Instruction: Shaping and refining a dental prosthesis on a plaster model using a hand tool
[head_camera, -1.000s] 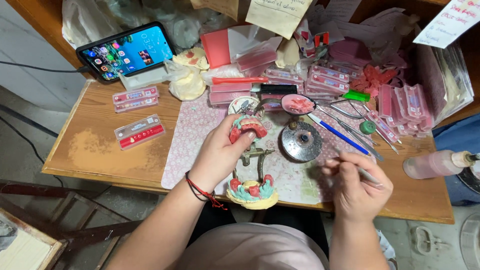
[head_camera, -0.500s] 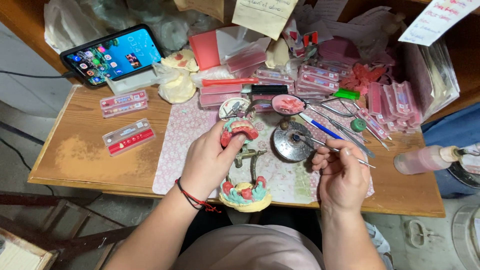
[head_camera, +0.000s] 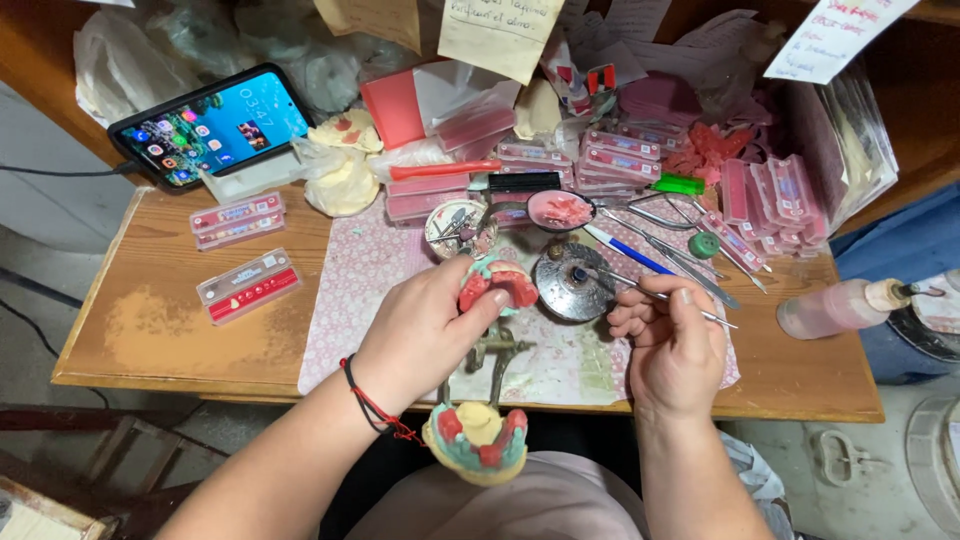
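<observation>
My left hand (head_camera: 425, 330) grips the upper half of a dental articulator (head_camera: 492, 350), whose pink wax denture model (head_camera: 497, 284) sits by my thumb. The lower model (head_camera: 477, 441), pink wax on a green and cream base, hangs over my lap. My right hand (head_camera: 672, 345) pinches a thin metal instrument (head_camera: 640, 291) whose tip rests on a small round metal burner (head_camera: 570, 284) just right of the upper model.
A phone (head_camera: 214, 123) leans at the back left. Flat pink and red tooth cards (head_camera: 248, 285) lie left on the wooden table (head_camera: 160, 330). More cards, metal tools and a blue pen (head_camera: 628, 251) crowd the back right. A pink squeeze bottle (head_camera: 838, 306) lies at right.
My right hand has moved left and up, bringing the instrument's tip onto the metal burner. My left hand has kept its hold on the articulator, which sits slightly nearer me.
</observation>
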